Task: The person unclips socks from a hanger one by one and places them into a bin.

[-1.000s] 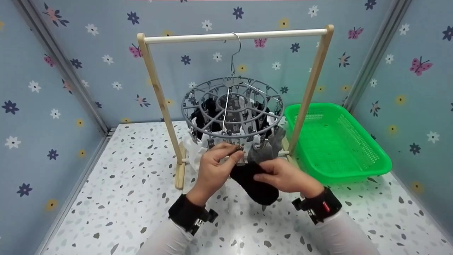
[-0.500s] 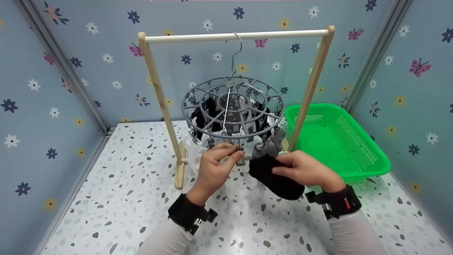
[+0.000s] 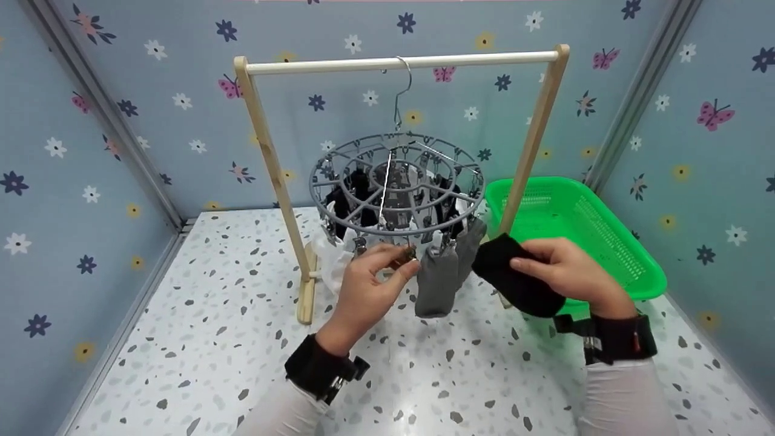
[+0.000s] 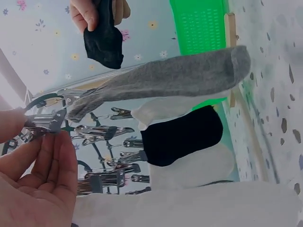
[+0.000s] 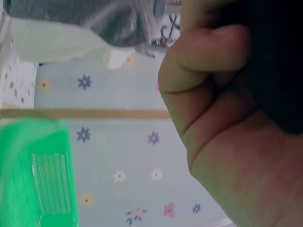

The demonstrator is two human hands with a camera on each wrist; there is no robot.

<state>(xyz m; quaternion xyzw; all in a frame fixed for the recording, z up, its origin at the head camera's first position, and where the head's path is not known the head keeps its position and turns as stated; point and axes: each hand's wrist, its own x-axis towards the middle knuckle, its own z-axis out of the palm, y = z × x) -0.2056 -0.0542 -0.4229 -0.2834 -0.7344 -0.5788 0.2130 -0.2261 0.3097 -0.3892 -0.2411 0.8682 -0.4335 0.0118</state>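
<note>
My left hand (image 3: 375, 281) pinches a metal clip (image 4: 45, 123) at the front rim of the round grey hanger (image 3: 396, 231); no sock hangs from that clip. My right hand (image 3: 569, 272) grips a black sock (image 3: 517, 275) between thumb and fingers, off to the right of the hanger and in front of the green basket. In the left wrist view the same black sock dangles at the top, apart from the clip. A grey sock (image 3: 437, 281) hangs from the rim just right of my left hand.
Black, grey and white socks hang from clips around the hanger, including a black sock (image 4: 184, 137). The hanger's hook sits on a wooden rack's rail (image 3: 478, 59). A green basket (image 3: 629, 284) stands right of the rack on the speckled table (image 3: 230, 363).
My right hand has drawn the black sock away from the clip, to the right and upward. The grey sock behind it now hangs straight down. My left hand stays at the clip.
</note>
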